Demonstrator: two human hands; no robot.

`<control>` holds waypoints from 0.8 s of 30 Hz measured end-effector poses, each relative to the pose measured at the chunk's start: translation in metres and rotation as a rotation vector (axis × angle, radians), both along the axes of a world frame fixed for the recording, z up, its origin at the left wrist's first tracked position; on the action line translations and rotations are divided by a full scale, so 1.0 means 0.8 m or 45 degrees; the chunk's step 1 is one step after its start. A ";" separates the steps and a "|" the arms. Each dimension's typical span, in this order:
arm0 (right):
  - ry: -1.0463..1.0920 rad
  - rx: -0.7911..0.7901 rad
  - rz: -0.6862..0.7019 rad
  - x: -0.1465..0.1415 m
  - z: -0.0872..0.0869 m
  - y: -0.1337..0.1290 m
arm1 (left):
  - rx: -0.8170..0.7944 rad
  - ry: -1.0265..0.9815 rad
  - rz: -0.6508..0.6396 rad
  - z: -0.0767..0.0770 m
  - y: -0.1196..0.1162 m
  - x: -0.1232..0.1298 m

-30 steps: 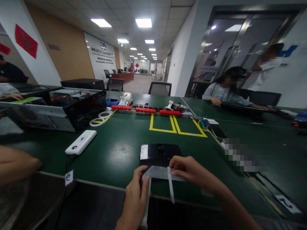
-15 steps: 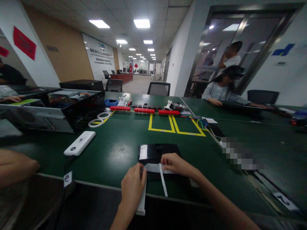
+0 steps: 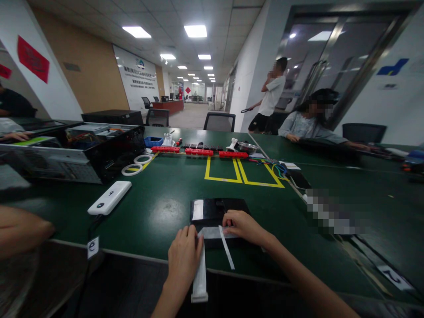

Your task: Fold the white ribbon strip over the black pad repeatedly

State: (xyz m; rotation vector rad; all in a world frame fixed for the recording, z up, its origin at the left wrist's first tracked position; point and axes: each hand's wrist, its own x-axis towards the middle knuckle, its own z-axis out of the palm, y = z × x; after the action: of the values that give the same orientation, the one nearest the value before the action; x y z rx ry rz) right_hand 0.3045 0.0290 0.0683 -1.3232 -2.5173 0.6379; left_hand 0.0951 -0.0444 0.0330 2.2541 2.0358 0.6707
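A flat light-grey ribbon cable (image 3: 212,231) stretches between my two hands, over the near side of a black boxy device (image 3: 207,211) with a white label. My left hand (image 3: 185,252) is closed on the cable at its bend, thumb and fingers pinching it. From there the cable's tail hangs past the table edge, ending in a pale connector (image 3: 199,297). My right hand (image 3: 243,226) pinches the cable's other part with curled fingers. Right by those fingertips, a narrow white strip (image 3: 227,248) crosses the cable and slants down; whether the fingers grip it too is hidden.
An opened black computer case (image 3: 115,154) stands at the left, with white rings (image 3: 132,169) beside it. A white power bank (image 3: 111,198) lies nearer. Red strips (image 3: 199,152) line the back, behind yellow tape outlines (image 3: 258,185). Another person's arm (image 3: 23,232) rests at left.
The cable's hanging tail and connector have swung right and turned more face-on. The white strip's lower end has shifted right. In the background, a standing person has moved left, out of the doorway.
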 end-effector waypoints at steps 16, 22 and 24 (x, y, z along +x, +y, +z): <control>0.089 0.065 -0.116 0.000 -0.013 -0.011 | 0.012 0.203 -0.686 -0.022 -0.002 0.023; 0.149 0.067 -0.124 0.003 -0.019 -0.015 | -0.092 0.249 -0.765 -0.018 0.009 0.013; 0.171 0.068 -0.137 0.004 -0.018 -0.017 | -0.098 0.235 -0.784 -0.015 0.015 0.010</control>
State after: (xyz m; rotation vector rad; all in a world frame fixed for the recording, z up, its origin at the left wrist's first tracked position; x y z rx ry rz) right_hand 0.3077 0.0157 0.0537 -1.3395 -2.3238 0.6107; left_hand 0.1028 -0.0321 0.0206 2.7557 1.2530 0.3329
